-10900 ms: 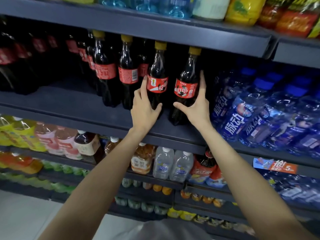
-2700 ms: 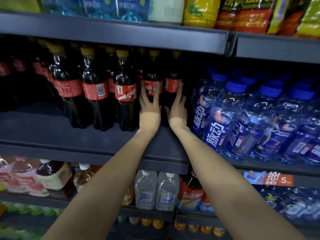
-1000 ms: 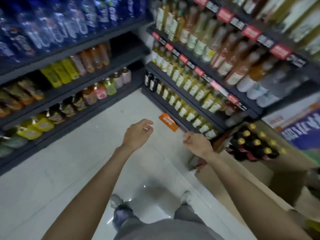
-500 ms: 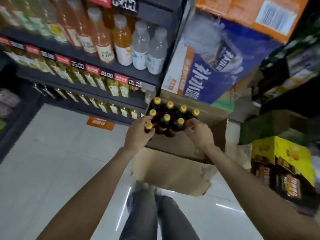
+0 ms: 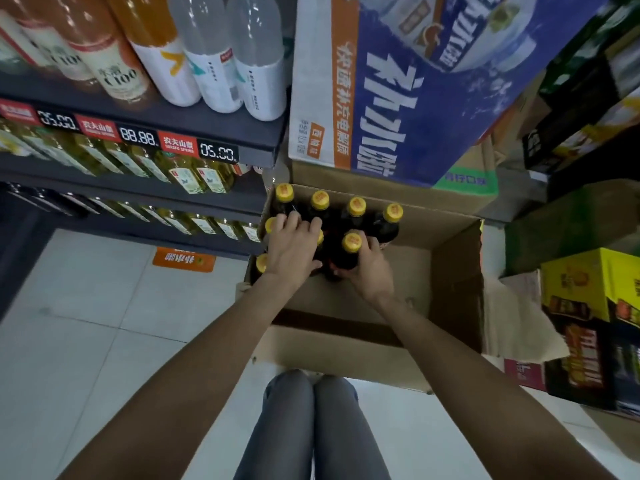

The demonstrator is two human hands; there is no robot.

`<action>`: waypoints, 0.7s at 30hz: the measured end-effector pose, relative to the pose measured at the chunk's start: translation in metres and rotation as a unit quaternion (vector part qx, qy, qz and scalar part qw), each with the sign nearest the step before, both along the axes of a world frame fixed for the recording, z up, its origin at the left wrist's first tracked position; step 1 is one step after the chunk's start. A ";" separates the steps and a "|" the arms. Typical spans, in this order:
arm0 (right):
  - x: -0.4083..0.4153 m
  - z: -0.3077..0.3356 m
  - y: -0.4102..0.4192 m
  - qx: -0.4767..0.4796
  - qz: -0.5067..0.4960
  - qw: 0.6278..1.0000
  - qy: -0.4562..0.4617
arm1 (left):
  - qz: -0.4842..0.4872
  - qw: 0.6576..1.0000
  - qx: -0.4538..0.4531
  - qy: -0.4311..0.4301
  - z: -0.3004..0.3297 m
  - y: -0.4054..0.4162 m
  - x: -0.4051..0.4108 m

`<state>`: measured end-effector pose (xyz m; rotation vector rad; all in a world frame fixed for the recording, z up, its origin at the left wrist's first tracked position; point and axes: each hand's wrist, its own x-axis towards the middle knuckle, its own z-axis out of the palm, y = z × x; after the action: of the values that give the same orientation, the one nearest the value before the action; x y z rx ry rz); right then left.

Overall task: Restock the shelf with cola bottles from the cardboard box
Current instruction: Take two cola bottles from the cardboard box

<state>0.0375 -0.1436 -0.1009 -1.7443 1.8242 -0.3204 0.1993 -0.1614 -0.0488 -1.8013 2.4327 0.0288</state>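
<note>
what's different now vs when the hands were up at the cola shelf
The person has turned from the shelf to the cardboard box. The left hand now rests on the bottle tops; the right hand grips a cola bottle. The other bottles still stand in the box.

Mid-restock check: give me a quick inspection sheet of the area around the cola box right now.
Surface: pale tiled floor.
Job's things: open cardboard box on the floor; yellow-capped cola bottles upright at its far left end.
Clutter: yellow carton and a blue carton beside the box.
Hands: left hand rests over bottle tops; right hand grips one bottle.
Cables: nothing seen.
Surroundings: drinks shelf with price tags.
</note>
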 end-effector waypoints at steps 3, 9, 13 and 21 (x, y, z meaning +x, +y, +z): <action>-0.003 0.003 0.003 -0.014 0.000 1.000 -0.026 | 0.006 1.000 0.021 -0.009 0.001 -0.001 -0.005; -0.014 0.024 0.009 -0.054 -0.005 0.998 -0.035 | 0.014 0.999 0.016 0.043 0.002 -0.006 -0.002; -0.019 0.056 0.012 -0.077 -0.044 0.994 -0.066 | 0.042 0.988 -0.029 0.147 0.014 0.011 0.005; -0.023 0.088 0.037 -0.062 -0.029 0.996 -0.065 | 0.089 0.902 0.034 0.420 0.039 0.050 0.002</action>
<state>0.0141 -0.1061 -0.0125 -1.7120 1.7969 -0.5691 0.2018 -0.1111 -0.0094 -2.2952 2.6541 1.1107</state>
